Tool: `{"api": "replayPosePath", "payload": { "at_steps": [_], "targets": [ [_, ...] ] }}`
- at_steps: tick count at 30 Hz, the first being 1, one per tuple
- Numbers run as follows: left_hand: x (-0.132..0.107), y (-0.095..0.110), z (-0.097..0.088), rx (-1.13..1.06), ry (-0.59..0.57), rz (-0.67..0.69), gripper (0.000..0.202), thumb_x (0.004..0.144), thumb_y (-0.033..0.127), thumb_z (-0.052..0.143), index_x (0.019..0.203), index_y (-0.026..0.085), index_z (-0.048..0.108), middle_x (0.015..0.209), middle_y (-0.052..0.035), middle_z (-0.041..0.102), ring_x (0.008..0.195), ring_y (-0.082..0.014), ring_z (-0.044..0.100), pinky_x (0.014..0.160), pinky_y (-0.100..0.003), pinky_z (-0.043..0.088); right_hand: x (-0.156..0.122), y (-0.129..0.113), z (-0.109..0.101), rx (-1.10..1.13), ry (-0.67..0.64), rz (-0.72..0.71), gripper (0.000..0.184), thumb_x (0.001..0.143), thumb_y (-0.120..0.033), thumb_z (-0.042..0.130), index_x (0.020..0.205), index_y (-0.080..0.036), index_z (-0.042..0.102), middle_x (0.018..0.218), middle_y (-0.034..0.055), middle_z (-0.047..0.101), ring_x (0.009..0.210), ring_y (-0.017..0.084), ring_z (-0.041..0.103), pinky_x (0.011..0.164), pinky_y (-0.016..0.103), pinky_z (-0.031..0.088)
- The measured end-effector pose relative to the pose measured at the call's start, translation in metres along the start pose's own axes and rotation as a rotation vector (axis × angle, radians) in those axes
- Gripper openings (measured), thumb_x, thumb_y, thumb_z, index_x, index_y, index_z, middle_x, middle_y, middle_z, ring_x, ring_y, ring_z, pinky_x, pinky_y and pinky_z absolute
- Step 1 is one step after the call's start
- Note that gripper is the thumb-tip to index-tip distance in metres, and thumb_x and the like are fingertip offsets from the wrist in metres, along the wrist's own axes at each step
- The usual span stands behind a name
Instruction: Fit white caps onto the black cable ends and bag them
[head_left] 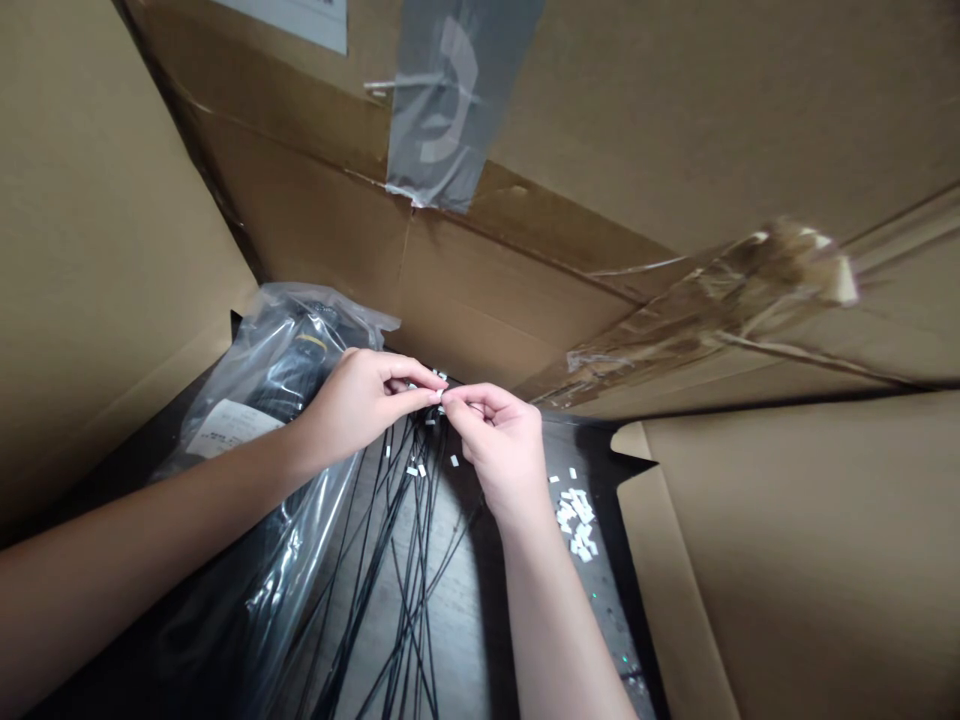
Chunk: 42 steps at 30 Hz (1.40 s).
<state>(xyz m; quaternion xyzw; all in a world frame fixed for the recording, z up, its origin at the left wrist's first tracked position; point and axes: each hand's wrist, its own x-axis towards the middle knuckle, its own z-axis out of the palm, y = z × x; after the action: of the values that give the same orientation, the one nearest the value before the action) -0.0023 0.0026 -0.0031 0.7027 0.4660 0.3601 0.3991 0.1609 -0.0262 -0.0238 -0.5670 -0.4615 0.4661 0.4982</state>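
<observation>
My left hand [360, 400] and my right hand [502, 440] meet at their fingertips above a bundle of thin black cables [409, 560]. Both pinch a small white tab [439, 396] at the upper end of one cable. Several cables carry similar white tabs [415, 468] near their ends. The cables fan down across a dark wooden surface [457, 620] toward me.
A clear plastic bag [262, 440] holding dark items and a white label lies under my left forearm. A pile of small white scraps [577, 520] sits right of my right wrist. Large cardboard box flaps [675, 140] with torn tape surround the work area on every side.
</observation>
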Motion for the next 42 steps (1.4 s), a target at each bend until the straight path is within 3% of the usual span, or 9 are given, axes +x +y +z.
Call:
{"api": "replayPosePath", "payload": {
  "at_steps": [12, 23, 42],
  "targets": [
    [0.0009, 0.0015, -0.0011, -0.017, 0.024, -0.011, 0.014, 0.081, 0.027, 0.072, 0.09, 0.02, 0.08, 0.091, -0.0038, 0.08, 0.082, -0.0181, 0.073, 0.078, -0.027, 0.056, -0.0002, -0.0021, 0.0, 0.045, -0.046, 0.042, 0.03, 0.073, -0.045, 0.073, 0.075, -0.015, 0.07, 0.05, -0.0069, 0.04, 0.045, 0.006, 0.025, 0.043, 0.024, 0.019],
    [0.0009, 0.0011, -0.0006, -0.031, 0.022, -0.025, 0.013, 0.08, 0.029, 0.074, 0.087, 0.021, 0.081, 0.09, -0.0038, 0.08, 0.082, -0.0188, 0.073, 0.08, -0.028, 0.056, -0.0003, -0.0017, -0.0005, 0.042, -0.056, 0.069, 0.03, 0.073, -0.045, 0.072, 0.071, -0.016, 0.066, 0.049, -0.0079, 0.038, 0.043, 0.006, 0.024, 0.042, 0.023, 0.018],
    [0.004, -0.0034, -0.0007, -0.182, -0.006, -0.129, 0.016, 0.076, 0.028, 0.076, 0.089, 0.019, 0.081, 0.081, -0.0055, 0.079, 0.072, -0.0173, 0.072, 0.07, -0.027, 0.058, 0.0007, -0.0008, -0.0012, 0.078, -0.083, 0.045, 0.033, 0.073, -0.049, 0.073, 0.073, -0.017, 0.067, 0.05, -0.0074, 0.04, 0.043, 0.006, 0.027, 0.042, 0.024, 0.02]
  ]
}}
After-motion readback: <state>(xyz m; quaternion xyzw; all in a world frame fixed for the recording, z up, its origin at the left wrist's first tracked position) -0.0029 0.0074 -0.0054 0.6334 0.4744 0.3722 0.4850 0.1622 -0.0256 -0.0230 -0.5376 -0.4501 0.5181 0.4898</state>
